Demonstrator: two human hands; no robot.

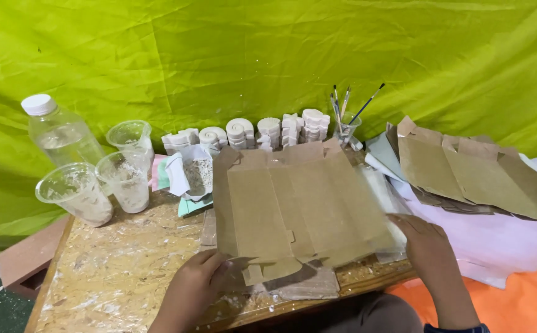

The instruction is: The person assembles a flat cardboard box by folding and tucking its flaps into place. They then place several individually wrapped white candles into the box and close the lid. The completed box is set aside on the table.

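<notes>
Rear: a crumpled lime-green cloth backdrop (268, 55). Left rear: a clear plastic bottle (58, 132) with a white cap, upright, beside three clear plastic cups (84, 194) streaked with white residue, grouped close together. Centre rear: a row of white cast shapes (247, 132), several spiral-topped, standing against the backdrop. Just right of the row, a small clear cup holding thin paintbrushes (344, 117), bristles upward. Right: a stack of flattened brown cardboard blanks (478, 176) lying on white sheeting (503, 243). Near the cups, an open white packet (194, 172), apparently containing pale granules. The chipboard bench (120, 265) is spattered white.
</notes>
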